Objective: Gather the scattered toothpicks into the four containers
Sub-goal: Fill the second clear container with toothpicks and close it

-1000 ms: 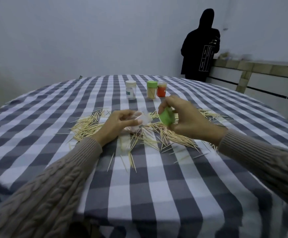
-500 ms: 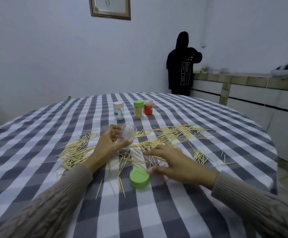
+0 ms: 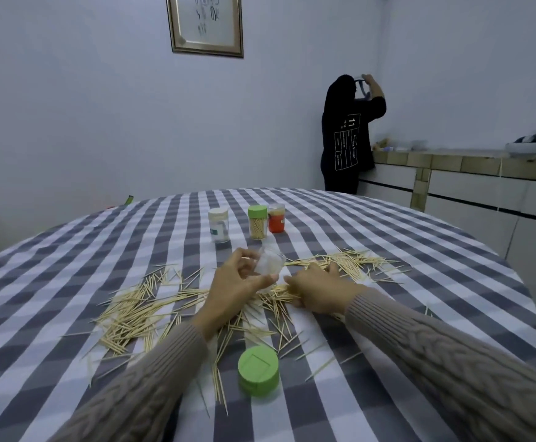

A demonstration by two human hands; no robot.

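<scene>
The scattered pale wooden toothpicks (image 3: 151,301) lay in loose drifts across the middle of the frame on the grey-and-white checked cloth of the bench (image 3: 419,250), thickest at centre left and in a band toward centre right. Thin, stiff and very light, they would likely roll, snag in the cloth and prick at the points, so they seemed best swept into a parallel bundle and pinched around the middle, not lifted singly. The left hand (image 3: 234,287) had its grip clamped on a small clear plastic container (image 3: 269,264), held open and tilted just above the pile. The right hand (image 3: 317,288) rested on the sticks beside it, fingers curled down into them; whether its grip had closed on any I cannot tell. A round green plastic lid (image 3: 258,370) lay at lower centre.
</scene>
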